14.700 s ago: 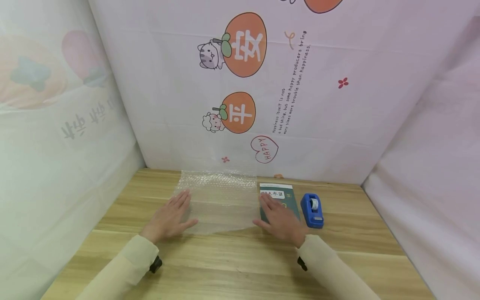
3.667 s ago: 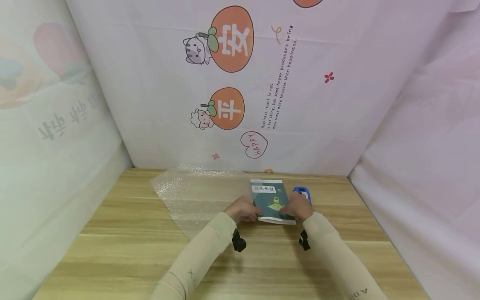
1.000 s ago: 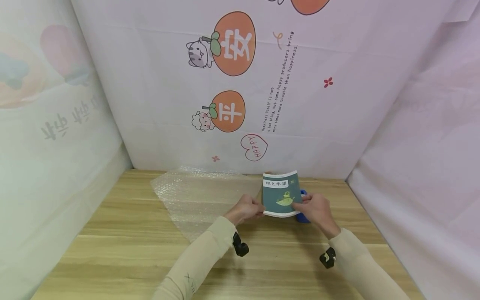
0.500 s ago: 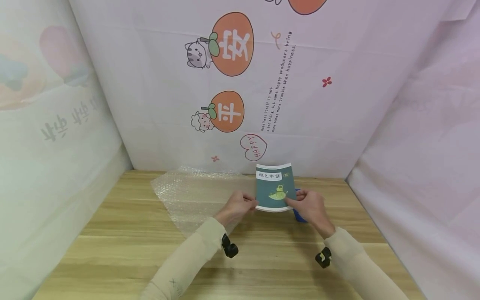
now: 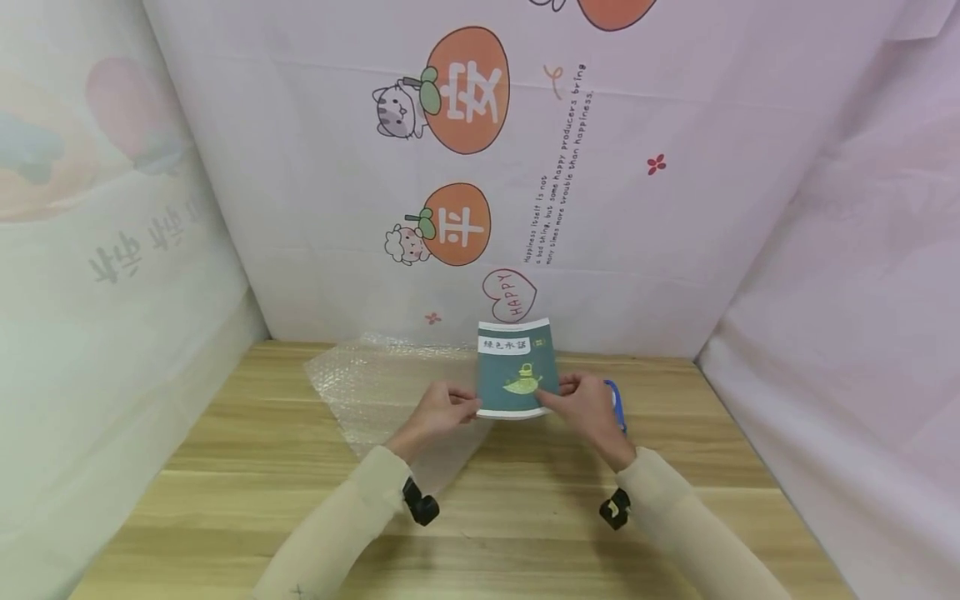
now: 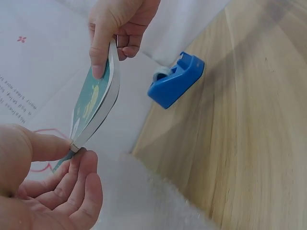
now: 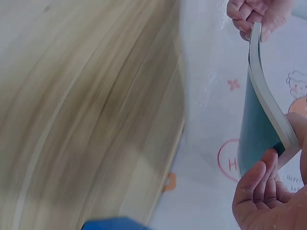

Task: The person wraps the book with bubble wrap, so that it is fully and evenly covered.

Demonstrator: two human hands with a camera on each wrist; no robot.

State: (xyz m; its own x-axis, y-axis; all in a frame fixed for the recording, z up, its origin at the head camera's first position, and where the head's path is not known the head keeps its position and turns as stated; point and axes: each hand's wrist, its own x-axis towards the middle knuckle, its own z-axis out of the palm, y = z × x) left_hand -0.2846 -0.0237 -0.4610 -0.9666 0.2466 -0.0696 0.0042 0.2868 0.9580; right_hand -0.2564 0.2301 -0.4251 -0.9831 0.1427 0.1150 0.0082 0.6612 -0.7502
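A thin green book (image 5: 497, 375) with white bands along its top and bottom is up off the table, cover toward the head camera. My left hand (image 5: 433, 414) pinches its lower left corner between thumb and fingers. On the opposite edge, my right hand (image 5: 591, 410) holds it with the thumb on the cover and the fingers behind. Both wrist views show the book (image 6: 100, 111) bowed between the hands. A clear sheet of bubble wrap (image 5: 360, 379) lies on the table, partly covered from view by the left hand and the book.
Behind the right hand is a blue tape dispenser (image 5: 618, 407), mostly hidden in the head view; the left wrist view shows the dispenser (image 6: 176, 82) whole. White printed cloth (image 5: 622, 250) walls in the wooden table (image 5: 495, 533) at the back and both sides.
The book lay beside the bubble wrap on the table; both hands took hold of it and lifted it. Over the last second it moved left, over the wrap's right part.
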